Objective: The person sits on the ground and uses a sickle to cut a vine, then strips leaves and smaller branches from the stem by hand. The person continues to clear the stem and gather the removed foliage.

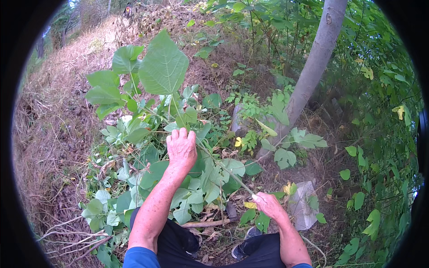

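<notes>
A long leafy branch [231,172] runs slantwise across the view in front of me. My left hand [182,145] is closed around its upper part, just below several broad green leaves [164,65]. Lower down and to the right, my right hand [268,203] grips the bare end of the same stem, thumb on top. Beneath the branch lies a heap of cut leafy branches [154,174], partly hidden by my left forearm.
A grey tree trunk [310,67] leans at the right, with dense green foliage [378,167] beyond. A flat pale stone [303,206] lies near my right forearm. A stick [206,223] lies by my feet; bare twigs [75,238] stick out lower left. Dry grass covers the slope.
</notes>
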The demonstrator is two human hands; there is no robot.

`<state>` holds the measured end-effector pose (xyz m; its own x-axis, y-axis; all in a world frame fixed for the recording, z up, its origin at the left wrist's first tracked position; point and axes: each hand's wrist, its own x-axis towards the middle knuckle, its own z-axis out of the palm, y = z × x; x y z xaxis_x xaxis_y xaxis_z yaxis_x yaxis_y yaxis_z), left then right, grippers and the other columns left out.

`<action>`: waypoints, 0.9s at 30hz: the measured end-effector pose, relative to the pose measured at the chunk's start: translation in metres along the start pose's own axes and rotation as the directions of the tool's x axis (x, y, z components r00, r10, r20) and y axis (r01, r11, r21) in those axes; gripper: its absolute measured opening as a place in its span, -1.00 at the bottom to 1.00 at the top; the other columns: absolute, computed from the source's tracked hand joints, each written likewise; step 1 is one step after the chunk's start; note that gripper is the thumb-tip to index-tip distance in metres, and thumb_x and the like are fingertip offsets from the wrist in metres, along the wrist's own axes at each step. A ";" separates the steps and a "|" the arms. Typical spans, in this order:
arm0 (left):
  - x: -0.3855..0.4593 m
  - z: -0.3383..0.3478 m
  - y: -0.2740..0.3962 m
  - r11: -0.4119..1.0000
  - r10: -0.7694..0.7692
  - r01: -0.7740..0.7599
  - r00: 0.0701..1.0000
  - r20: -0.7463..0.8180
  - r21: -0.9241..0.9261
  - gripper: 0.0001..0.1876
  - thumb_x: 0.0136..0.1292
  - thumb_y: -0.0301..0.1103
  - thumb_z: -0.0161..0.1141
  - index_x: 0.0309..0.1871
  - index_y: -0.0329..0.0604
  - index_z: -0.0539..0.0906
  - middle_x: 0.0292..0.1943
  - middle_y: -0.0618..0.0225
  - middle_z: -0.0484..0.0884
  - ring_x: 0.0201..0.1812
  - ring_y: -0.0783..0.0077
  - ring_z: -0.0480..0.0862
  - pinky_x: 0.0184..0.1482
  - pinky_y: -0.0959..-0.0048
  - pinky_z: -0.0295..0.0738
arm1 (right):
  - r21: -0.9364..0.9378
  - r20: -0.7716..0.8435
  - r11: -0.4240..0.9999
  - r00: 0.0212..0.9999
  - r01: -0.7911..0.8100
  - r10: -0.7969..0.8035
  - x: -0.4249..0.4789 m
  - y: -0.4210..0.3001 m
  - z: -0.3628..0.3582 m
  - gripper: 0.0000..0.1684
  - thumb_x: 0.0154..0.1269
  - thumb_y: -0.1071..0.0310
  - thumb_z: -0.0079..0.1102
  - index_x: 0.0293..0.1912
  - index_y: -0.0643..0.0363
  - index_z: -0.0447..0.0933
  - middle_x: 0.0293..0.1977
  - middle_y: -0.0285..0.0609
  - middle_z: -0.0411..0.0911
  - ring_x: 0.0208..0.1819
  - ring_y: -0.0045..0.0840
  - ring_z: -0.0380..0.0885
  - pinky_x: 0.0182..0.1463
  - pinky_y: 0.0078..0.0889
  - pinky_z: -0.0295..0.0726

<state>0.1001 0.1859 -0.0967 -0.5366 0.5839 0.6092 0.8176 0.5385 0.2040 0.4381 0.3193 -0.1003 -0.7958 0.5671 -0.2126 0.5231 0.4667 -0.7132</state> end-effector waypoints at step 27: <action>-0.025 0.007 0.029 0.993 0.025 -0.027 0.999 -0.020 -0.115 -0.67 0.24 -0.30 0.29 0.03 -0.19 0.57 -0.26 0.12 0.60 -0.18 0.05 0.60 -0.13 0.13 0.48 | -0.166 -0.340 0.986 0.940 -0.019 -0.039 0.007 -0.008 -0.008 -0.53 0.39 -0.10 0.19 -0.33 0.14 0.64 -0.56 -0.11 0.57 -0.51 -0.29 0.55 -0.34 -0.18 0.50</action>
<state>0.1359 0.1913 -0.1110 -0.5117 0.5850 0.6292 0.8504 0.4490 0.2742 0.4311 0.3249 -0.0903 -0.6646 0.7452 0.0550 0.5815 0.5620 -0.5882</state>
